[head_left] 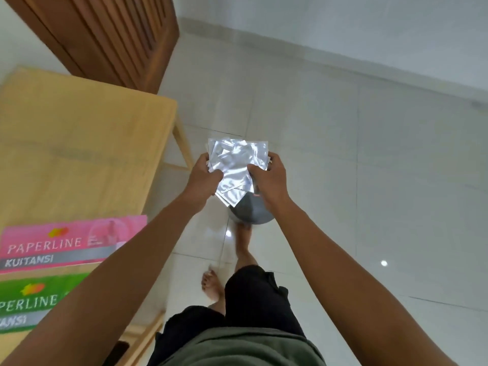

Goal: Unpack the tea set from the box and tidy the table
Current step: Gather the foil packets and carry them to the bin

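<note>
Both hands, left hand (204,178) and right hand (268,178), grip a bunch of shiny silver wrappers (235,167) over a gray bin (250,213) on the floor. Its long side runs away from the person, low corner pointing down.

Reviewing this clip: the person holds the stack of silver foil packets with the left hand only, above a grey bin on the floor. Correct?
Not quite. The head view shows both hands gripping the silver foil packets: left hand and right hand, one on each side. They are held above the grey bin on the floor.
</note>
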